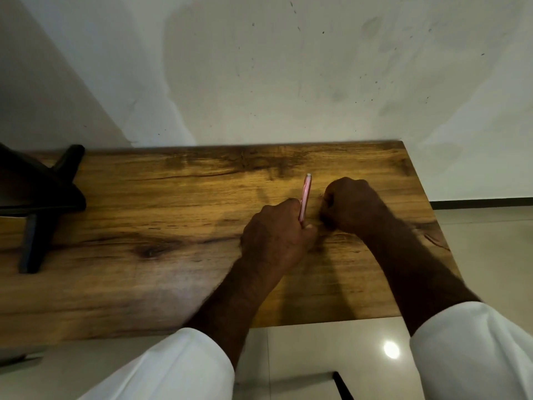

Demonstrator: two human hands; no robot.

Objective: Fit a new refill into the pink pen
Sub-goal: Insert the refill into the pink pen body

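Pink pen (305,197) was gripped in the left hand (275,238), fingers wrapped around its lower part, so that the barrel rose from the fist and pointed toward the far edge of the table (144,226). Its pale upper end was free, above the wood. The right hand (350,204) lay just beside the pen, toward the table's right edge, curled into a loose fist with knuckles up; whether it enclosed anything could not be told from where I stood. Both hands were over the right half of the table, nearer the far edge than the near one. White sleeves (473,350) covered both arms up to the forearm. A black stand (37,203) sat on the table's left end, partly out of sight.
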